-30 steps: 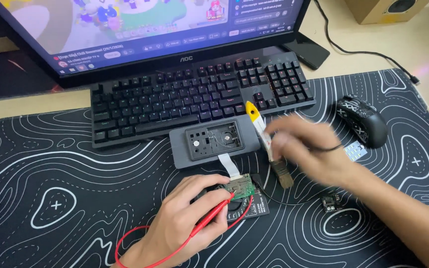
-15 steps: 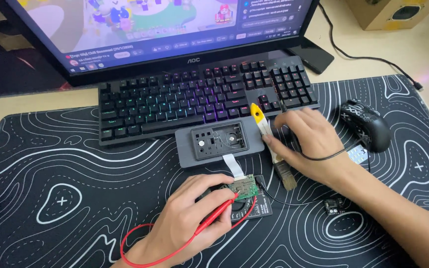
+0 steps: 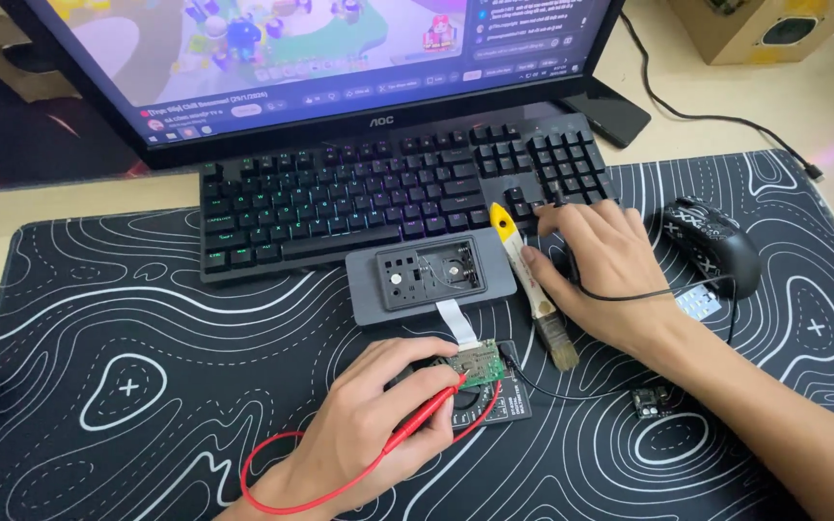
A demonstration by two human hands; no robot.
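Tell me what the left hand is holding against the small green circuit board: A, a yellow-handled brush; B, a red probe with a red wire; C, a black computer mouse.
B: the left hand pinches a red probe whose tip meets the green circuit board.

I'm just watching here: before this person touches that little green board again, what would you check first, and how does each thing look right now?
1. Red probe gripped in left hand: ok.
2. Probe tip on the green circuit board: looks ok, exact contact point cannot tell.
3. White ribbon cable joined to the open grey case: ok.
4. Right hand holding a probe: cannot tell; it rests by the brush, with a black wire running beneath it.
5. Red lead untangled: ok.
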